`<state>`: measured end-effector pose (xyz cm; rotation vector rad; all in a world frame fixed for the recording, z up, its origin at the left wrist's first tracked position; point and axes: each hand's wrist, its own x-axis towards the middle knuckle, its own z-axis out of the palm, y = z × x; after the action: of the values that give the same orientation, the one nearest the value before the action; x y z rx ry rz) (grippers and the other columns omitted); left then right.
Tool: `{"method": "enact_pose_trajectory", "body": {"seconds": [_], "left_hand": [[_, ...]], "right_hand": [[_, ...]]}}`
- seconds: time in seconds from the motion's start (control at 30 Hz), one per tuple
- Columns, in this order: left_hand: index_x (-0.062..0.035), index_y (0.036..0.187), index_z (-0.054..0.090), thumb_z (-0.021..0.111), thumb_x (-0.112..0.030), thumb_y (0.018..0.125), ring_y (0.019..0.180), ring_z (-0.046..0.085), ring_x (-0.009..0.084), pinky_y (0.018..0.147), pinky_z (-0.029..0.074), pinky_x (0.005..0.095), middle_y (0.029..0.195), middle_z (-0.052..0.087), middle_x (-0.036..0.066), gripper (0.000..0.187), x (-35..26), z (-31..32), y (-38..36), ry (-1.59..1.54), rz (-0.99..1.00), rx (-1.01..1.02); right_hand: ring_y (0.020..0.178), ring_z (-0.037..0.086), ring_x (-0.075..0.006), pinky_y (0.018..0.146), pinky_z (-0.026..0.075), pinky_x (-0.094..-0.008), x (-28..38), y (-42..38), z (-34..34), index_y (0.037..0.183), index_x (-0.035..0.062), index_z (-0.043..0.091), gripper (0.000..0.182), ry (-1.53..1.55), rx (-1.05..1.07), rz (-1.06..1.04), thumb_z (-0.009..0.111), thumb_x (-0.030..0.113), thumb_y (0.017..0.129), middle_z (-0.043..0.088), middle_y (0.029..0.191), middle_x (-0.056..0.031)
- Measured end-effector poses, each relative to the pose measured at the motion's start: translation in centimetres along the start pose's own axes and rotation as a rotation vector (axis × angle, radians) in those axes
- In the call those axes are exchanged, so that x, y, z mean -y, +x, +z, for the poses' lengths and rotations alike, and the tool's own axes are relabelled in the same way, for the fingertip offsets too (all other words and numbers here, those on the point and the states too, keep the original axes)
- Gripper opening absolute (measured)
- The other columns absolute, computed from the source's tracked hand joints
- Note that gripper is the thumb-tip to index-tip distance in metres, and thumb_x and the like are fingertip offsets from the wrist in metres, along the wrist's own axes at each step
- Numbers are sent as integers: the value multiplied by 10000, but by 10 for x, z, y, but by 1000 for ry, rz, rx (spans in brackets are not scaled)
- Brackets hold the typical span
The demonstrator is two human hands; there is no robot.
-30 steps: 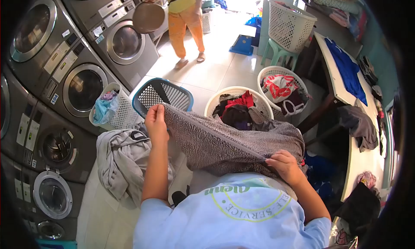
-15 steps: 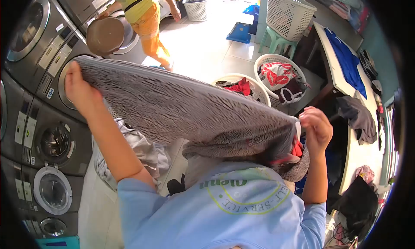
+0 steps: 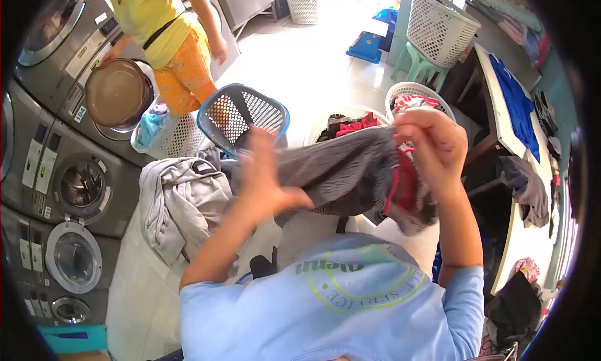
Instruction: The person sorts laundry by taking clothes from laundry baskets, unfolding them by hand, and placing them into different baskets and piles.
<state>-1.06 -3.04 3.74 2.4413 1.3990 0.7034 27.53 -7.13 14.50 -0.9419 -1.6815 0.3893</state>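
Observation:
A grey, wrinkled cloth (image 3: pixel 338 170) with red and pale parts at its right end hangs bunched in front of my chest. My right hand (image 3: pixel 435 145) is closed, thumb and fingers pinching the cloth's upper right edge. Over the left end of the cloth is my left hand (image 3: pixel 263 182), blurred by motion, its thumb stretched out and its fingers apart from it. Light grey laundry (image 3: pixel 181 207) lies heaped left of my left forearm.
Stacked washing machines (image 3: pixel 81 185) line the left side, one door open low down. Another person (image 3: pixel 166 45) stands by an opened machine. A blue-rimmed basket (image 3: pixel 241 113), a white clothes basket (image 3: pixel 319 120) and a table (image 3: pixel 519 236) with clothes surround me.
The cloth, stretched wide before, is now gathered. My left hand has let go of its left corner and moved right and down. The other person has moved closer to the machine.

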Motion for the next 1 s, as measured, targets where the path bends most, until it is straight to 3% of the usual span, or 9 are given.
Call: {"method": "enact_pose_trajectory", "body": {"seconds": [0.03,0.13,0.2,0.23,0.37,0.47,0.7,0.83,1.0], "left_hand": [[17,1463,51,872,-510,471,1397,99,442,1094,245,481,1506,-55,291,1392,-15,25,-11,-232,119,40],[-14,1448,189,880,-358,549,1326,334,411,1022,361,447,1455,250,294,1185,-33,49,-8,-559,68,-198],[-44,1345,406,828,-184,645,1116,585,308,895,463,358,1201,582,223,830,-9,39,8,-751,-133,-97],[-39,1207,532,740,-38,703,897,675,213,786,496,288,947,690,146,546,-3,25,13,-578,8,-288],[7,1211,535,694,3,716,987,600,167,854,479,316,1065,640,99,520,53,-10,3,-641,-148,-657],[-5,1224,526,666,-68,740,1025,578,196,874,463,348,1110,611,111,508,104,-77,-19,-510,-238,-967],[-34,1255,505,600,-234,796,1115,526,263,922,425,421,1216,543,140,509,204,-245,-99,-28,-415,-1455],[-51,1273,492,563,-328,828,1166,496,301,950,403,463,1277,505,157,529,254,-261,-141,395,-641,-1307],[-71,1295,477,516,-447,868,1230,459,349,984,376,516,1353,456,178,570,291,-172,-150,794,-647,-709]], "right_hand": [[674,634,-120,605,502,-244,16,9,12,907,9,653,102,-63,74,-75,639,-15,809,663,785,-70],[681,648,-205,634,524,-289,50,26,30,877,-21,631,113,-60,262,-393,579,-71,790,680,805,-127],[710,646,-187,628,513,-296,43,19,33,905,-16,633,92,57,204,-279,633,21,820,673,830,-124],[725,648,-171,635,505,-288,34,14,34,934,-7,641,145,142,143,-192,668,41,800,671,842,-108],[909,631,-174,771,507,-288,-8,12,17,1103,-37,591,288,75,222,-162,606,172,906,626,1078,-146],[961,616,-171,815,472,-269,-51,-11,7,1391,61,395,552,184,150,397,604,250,916,512,1286,-117],[958,586,-126,772,451,-240,-136,-69,-36,1394,106,405,536,69,199,737,602,120,896,538,1226,-77],[960,580,-127,782,454,-262,-150,-97,-57,1389,141,418,528,43,167,855,601,190,896,523,1251,-90],[1023,552,-127,813,464,-308,-190,-144,-100,1368,167,442,533,-73,155,1025,623,308,886,491,1294,-74]]}}
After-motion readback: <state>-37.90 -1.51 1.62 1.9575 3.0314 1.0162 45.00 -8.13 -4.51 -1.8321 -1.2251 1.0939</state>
